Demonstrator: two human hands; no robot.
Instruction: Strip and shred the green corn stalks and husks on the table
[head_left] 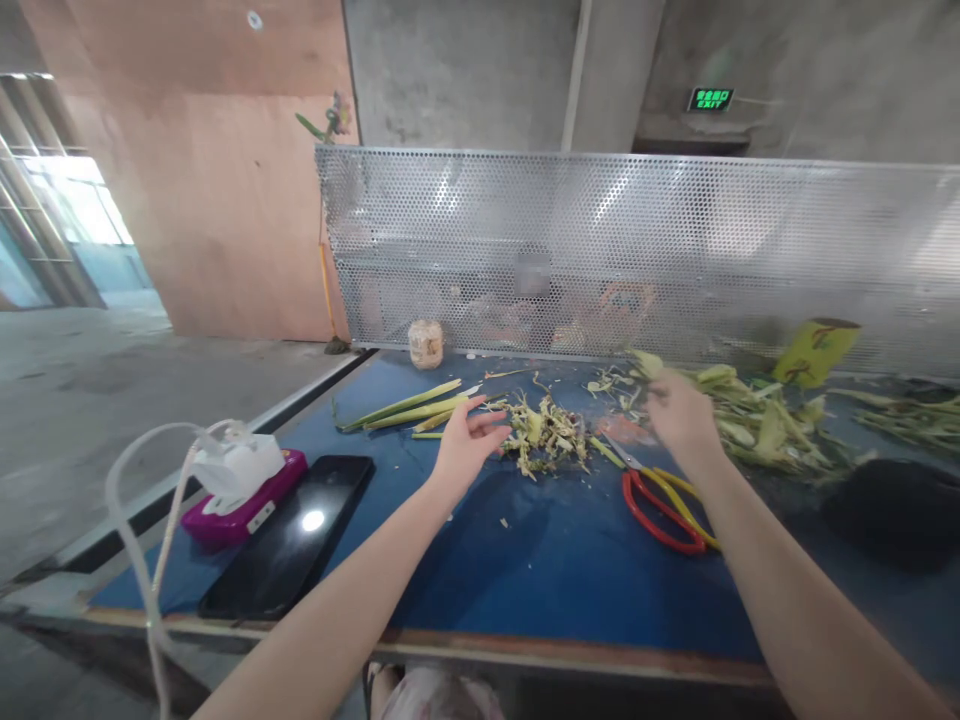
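Note:
My left hand (pixel 466 442) hovers over the blue table (pixel 555 570) with its fingers spread and nothing in it, just left of a heap of green and yellow plant scraps (pixel 546 432). Several long green stalks (pixel 405 408) lie beyond its fingertips. My right hand (pixel 679 418) reaches toward a larger pile of leafy stalks (pixel 757 415) at the right; it is blurred and its fingers cannot be made out. Red-and-yellow-handled scissors (pixel 660 500) lie on the table just under my right wrist.
A black phone (pixel 296 545) and a magenta box with a white device and cable (pixel 240 480) sit at the left edge. A small jar (pixel 426 343) and a yellow cup (pixel 814 352) stand by the perforated metal screen (pixel 637 250). A dark object (pixel 892 515) lies far right.

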